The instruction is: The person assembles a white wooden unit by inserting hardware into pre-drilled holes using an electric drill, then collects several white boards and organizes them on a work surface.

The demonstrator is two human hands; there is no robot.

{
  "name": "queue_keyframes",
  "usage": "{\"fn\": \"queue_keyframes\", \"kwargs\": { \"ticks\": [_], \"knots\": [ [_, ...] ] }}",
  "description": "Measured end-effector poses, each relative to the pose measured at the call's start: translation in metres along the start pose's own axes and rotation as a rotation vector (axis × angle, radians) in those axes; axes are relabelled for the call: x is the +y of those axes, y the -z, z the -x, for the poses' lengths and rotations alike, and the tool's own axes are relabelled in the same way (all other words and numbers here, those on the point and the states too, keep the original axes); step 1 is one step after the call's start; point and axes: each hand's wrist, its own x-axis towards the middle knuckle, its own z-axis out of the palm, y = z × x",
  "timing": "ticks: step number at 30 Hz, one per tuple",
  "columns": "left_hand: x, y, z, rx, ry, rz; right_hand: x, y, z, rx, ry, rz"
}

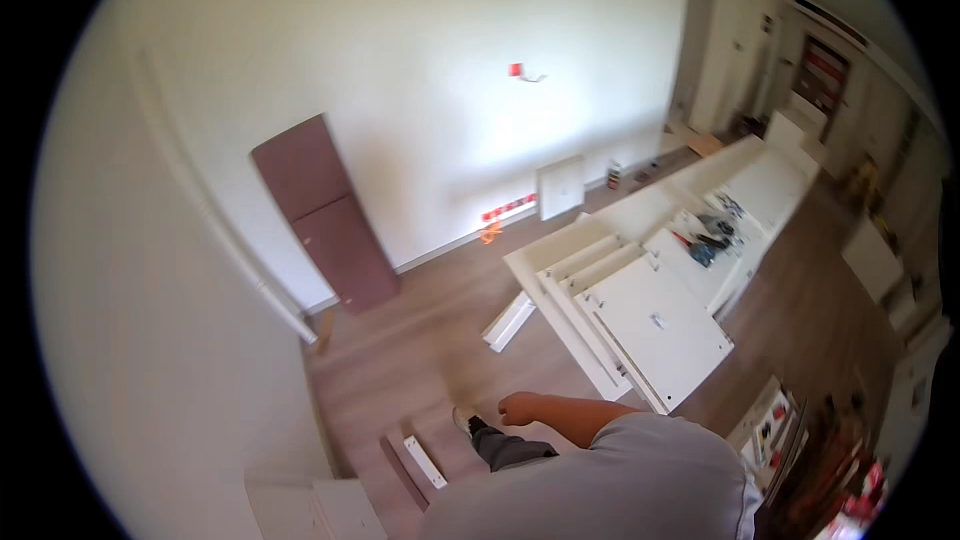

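My right hand (pixel 515 408) hangs in front of my grey shirt at the lower middle, above the wood floor and beside my stepping foot (pixel 464 421). Its fingers are curled in, and I see nothing in them. My left hand is out of the picture. Nearest on the right lies a large white cabinet carcass (pixel 570 310) on its side, with a white panel (pixel 660 325) on top of it. On the floor left of my foot lie a short white strip (pixel 425 461) and a brownish strip (pixel 404 470).
Hand tools (pixel 705 245) rest on the carcass. A white bar (pixel 509 322) lies before it. Two brown panels (pixel 325 215) lean on the left wall. A small white panel (pixel 560 188) and a canister (pixel 614 175) stand by the far wall. Clutter (pixel 840 470) fills the lower right.
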Motion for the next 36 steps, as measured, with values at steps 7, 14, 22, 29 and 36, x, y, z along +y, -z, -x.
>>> {"fn": "queue_keyframes", "kwargs": {
  "ticks": [7, 14, 22, 29, 36],
  "knots": [
    [0.122, -0.031, -0.177, -0.246, -0.186, -0.143, 0.041, 0.020, -0.040, -0.085, -0.240, -0.194],
    [0.160, -0.042, -0.293, -0.341, -0.217, -0.231, 0.065, 0.126, -0.079, -0.204, -0.342, -0.203],
    [0.230, 0.013, -0.430, -0.426, -0.491, -0.482, 0.124, 0.100, -0.106, 0.506, -0.467, -0.570],
    [0.150, 0.051, -0.562, -0.371, -0.294, -0.459, 0.098, 0.067, -0.164, 0.392, -0.524, -0.615],
    [0.151, 0.122, -0.713, -0.313, -0.553, -0.649, 0.010, 0.177, -0.233, 0.466, -0.626, -0.715]
  ]
}}
